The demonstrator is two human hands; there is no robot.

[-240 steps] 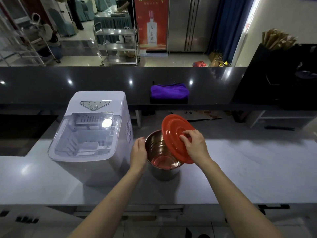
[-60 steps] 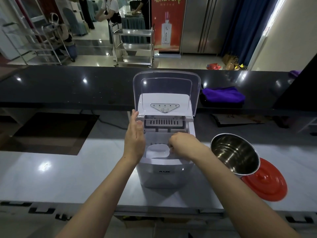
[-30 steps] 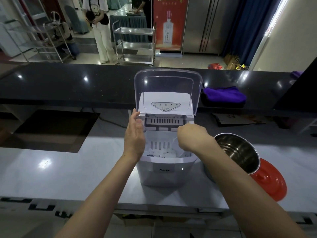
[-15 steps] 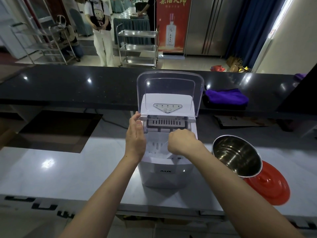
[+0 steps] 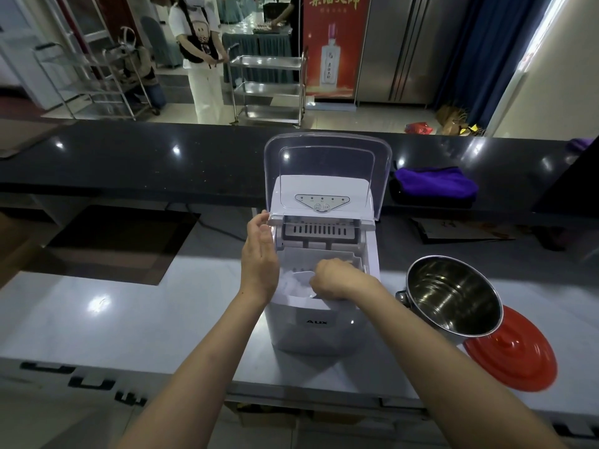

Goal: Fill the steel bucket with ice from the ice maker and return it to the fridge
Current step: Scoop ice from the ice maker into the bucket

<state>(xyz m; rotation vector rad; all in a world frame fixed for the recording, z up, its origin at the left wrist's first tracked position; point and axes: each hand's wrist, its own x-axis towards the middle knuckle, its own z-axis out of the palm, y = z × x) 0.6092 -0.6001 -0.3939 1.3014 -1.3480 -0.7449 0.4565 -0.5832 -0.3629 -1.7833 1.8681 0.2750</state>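
Right hand [image 5: 337, 280] curled down in ice maker [image 5: 321, 280] bin; what is gripped cannot be told. Left hand [image 5: 261, 257] flat against maker's side. Bucket [image 5: 453, 299] at 3 o'clock, empty; ice likely spilled in transfer across gap.

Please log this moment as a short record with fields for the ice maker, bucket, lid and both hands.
ice maker: on counter, clear cover raised
bucket: right of ice maker, open, no ice visible inside
red lid: flat on counter beside bucket
left hand: open, against ice maker's left side
right hand: curled inside ice bin; grip unclear
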